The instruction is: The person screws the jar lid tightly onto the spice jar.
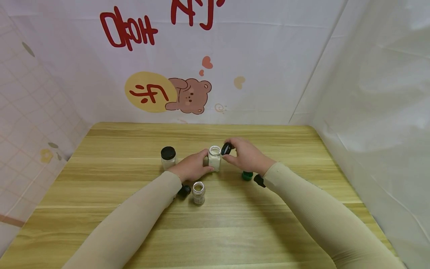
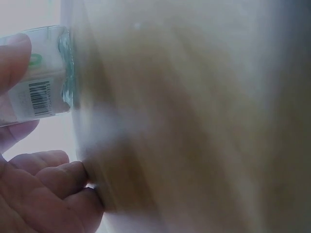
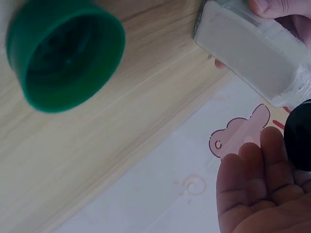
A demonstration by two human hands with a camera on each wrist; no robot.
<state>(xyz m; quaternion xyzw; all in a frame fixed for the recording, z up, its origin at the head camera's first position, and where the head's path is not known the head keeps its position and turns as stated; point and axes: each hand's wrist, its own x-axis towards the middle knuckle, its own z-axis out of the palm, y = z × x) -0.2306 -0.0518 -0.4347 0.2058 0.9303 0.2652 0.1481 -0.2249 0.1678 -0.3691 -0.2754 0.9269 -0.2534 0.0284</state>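
A square glass jar (image 1: 214, 162) of white contents stands uncapped on the wooden table. My left hand (image 1: 193, 167) grips it between thumb and fingers. In the left wrist view a barcode label shows on the jar (image 2: 48, 73), near its thick glass base. Just right of the mouth, my right hand (image 1: 246, 155) holds a round black lid (image 1: 226, 148) tilted on its side, apart from the rim. The right wrist view catches the same lid (image 3: 299, 141) at its right edge, beside the spread fingers (image 3: 243, 179).
A jar with a black lid (image 1: 168, 154) stands left of the left hand. Nearer is a small open bottle (image 1: 198, 196) with a black cap (image 1: 184, 191) beside it. Under the right wrist lie a green cap (image 1: 247, 175) and another black piece (image 1: 259, 181). A printed white sheet (image 1: 268, 101) backs the table.
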